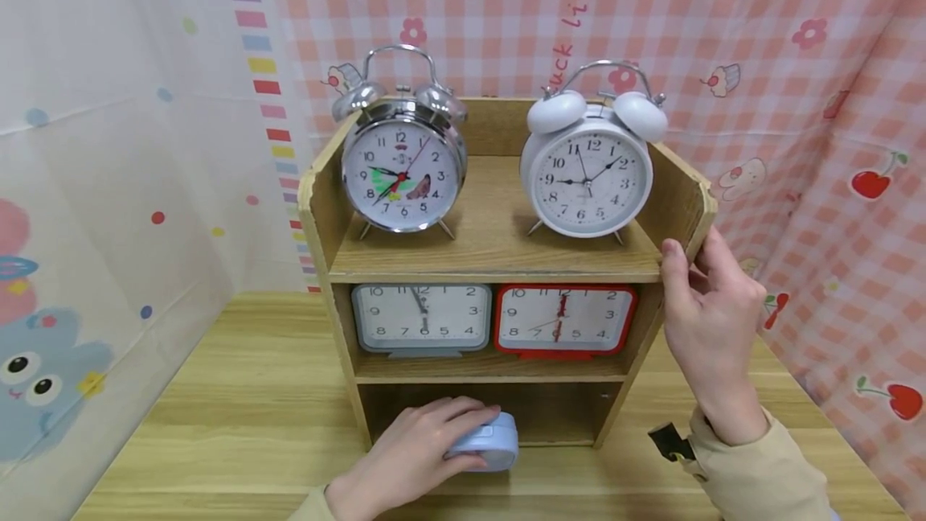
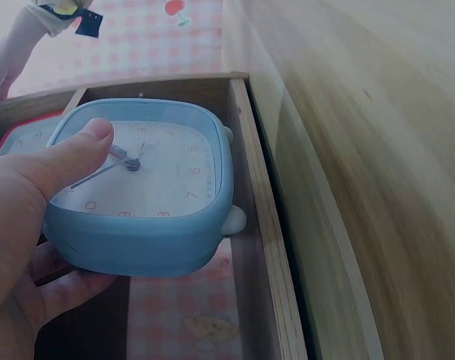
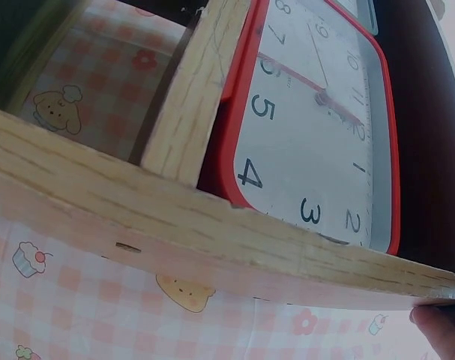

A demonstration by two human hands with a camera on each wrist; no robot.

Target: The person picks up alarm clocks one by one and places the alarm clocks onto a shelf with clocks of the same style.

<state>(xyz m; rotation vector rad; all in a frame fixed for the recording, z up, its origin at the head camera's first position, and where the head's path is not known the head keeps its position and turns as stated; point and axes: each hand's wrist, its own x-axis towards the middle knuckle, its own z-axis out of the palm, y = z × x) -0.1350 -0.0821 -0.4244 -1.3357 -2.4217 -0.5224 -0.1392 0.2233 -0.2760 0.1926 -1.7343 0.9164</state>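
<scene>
My left hand (image 1: 427,445) grips a light blue alarm clock (image 1: 495,442) at the front of the bottom compartment of a wooden shelf (image 1: 499,380). In the left wrist view the thumb lies over the clock's white face (image 2: 167,176) and fingers reach underneath; small white feet show on its side. My right hand (image 1: 712,320) holds the shelf's right side panel near the top board, thumb in front and fingers on the outer side. In the right wrist view a fingertip (image 3: 437,330) shows at that panel's edge.
A silver twin-bell clock (image 1: 403,171) and a white twin-bell clock (image 1: 587,175) stand on the top board. Below, a grey clock (image 1: 423,318) and a red-framed clock (image 1: 566,318) sit side by side. Wooden table (image 1: 239,408) underneath; patterned cloth (image 1: 796,103) hangs behind and at the sides.
</scene>
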